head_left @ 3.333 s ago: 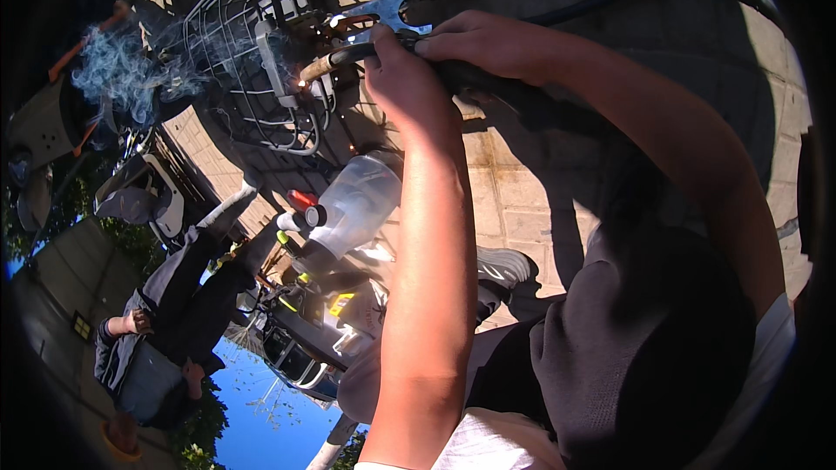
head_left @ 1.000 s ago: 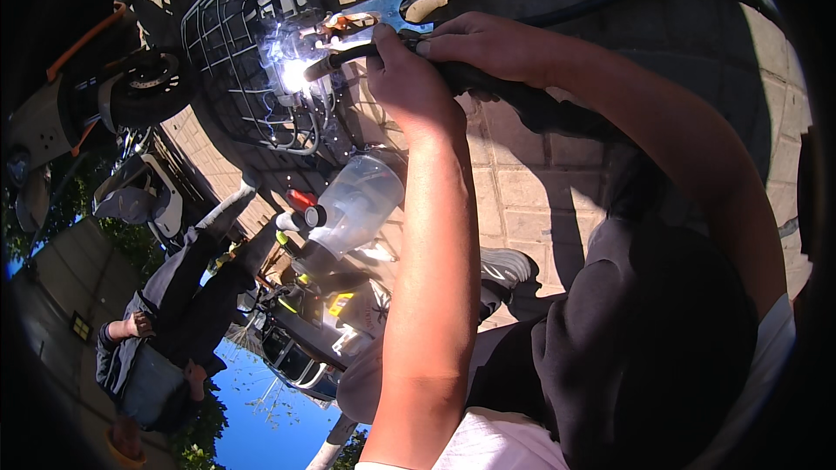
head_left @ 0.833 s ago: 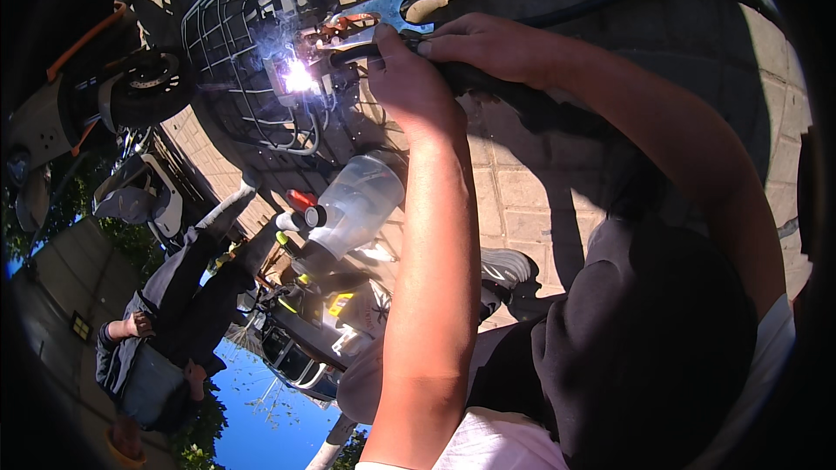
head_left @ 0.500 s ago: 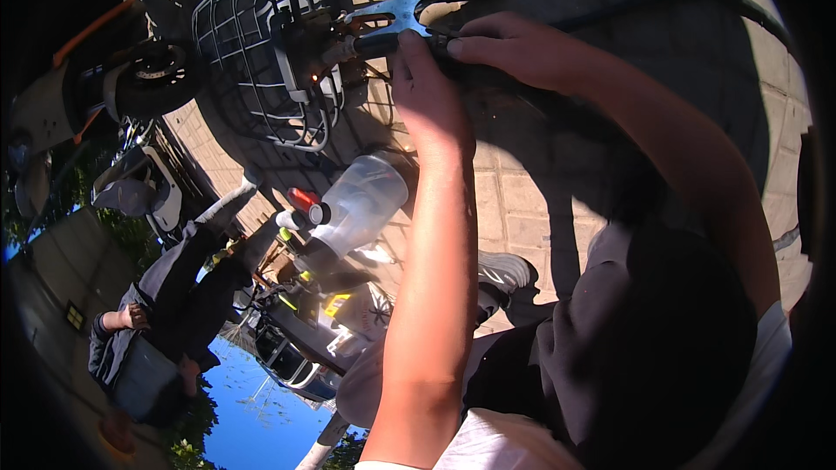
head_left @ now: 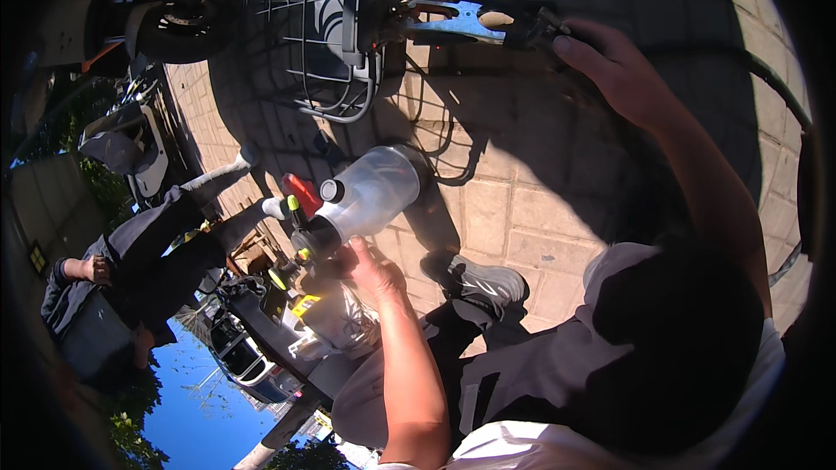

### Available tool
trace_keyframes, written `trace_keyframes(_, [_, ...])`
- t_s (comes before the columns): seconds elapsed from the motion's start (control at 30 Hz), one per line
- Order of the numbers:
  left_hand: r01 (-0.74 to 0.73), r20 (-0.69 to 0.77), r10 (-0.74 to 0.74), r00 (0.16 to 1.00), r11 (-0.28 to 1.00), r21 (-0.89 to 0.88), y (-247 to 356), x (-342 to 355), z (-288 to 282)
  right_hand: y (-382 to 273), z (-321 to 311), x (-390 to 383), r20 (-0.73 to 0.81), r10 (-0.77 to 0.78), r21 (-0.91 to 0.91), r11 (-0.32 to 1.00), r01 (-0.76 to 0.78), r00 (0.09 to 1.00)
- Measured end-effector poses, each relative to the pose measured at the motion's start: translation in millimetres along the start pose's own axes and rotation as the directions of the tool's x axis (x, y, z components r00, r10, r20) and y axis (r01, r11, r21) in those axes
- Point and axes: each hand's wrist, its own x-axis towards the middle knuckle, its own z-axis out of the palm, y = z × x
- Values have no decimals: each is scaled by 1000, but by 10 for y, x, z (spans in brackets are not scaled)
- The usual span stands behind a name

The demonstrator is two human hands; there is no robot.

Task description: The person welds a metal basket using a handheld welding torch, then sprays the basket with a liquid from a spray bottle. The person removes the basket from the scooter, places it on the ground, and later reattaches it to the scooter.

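Observation:
My left hand [head_left: 376,274] is at the dark head of a clear plastic sprayer bottle [head_left: 383,183], its thumb near the bottle's neck. Its fingers are partly hidden, so I cannot tell whether they grip. Yellow-green parts and a black round cap show on the bottle. At the upper right, my right hand [head_left: 605,57] is closed on the dark end of a blue metal tool [head_left: 466,22], flat and forked like a large clamp. The tool's far end reaches close to the wire basket [head_left: 348,91], where a small orange glow shows.
Behind the basket stands a dark wheel [head_left: 178,30]. A red object [head_left: 300,190] lies beside the bottle, with clutter and a yellow item [head_left: 305,306] nearby. Another person [head_left: 131,278] stands at the left. My shoe [head_left: 488,285] rests on the paving [head_left: 540,226]. A dark cable curves along the right.
My left hand has left the blue tool and come down to the sprayer bottle. My right hand stays on the tool's end. The view has shifted, so the basket appears further right and higher.

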Motion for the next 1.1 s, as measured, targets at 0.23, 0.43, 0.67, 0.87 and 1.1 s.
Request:
trace_keyframes(0.23, [77, 186, -75, 980, 997, -2, -89, 206, -234, -146, 68, -127, -10, 51, -30, 998, -51, 999])
trace_keyframes(0.43, [-136, -100, 150, 984, 982, 133, -73, -68, -367, -254, 72, -212, 29, 108, -30, 994, -107, 994])
trace_keyframes(0.67, [-204, 193, 140, 971, 907, 369, 464, 477, -635, -227, 122, -251, -57, 30, -15, 999, -31, 998])
trace_keyframes(0.87, [71, 532, -215, 819, 958, 278, 1255, 414, -73, -152, 88, -199, -55, -63, -127, 990, 55, 997])
trace_keyframes(1.1, [213, 414, -355, 838, 912, 351, 1703, 142, 529, -155, -25, -220, -84, -99, -94, 991, 91, 992])
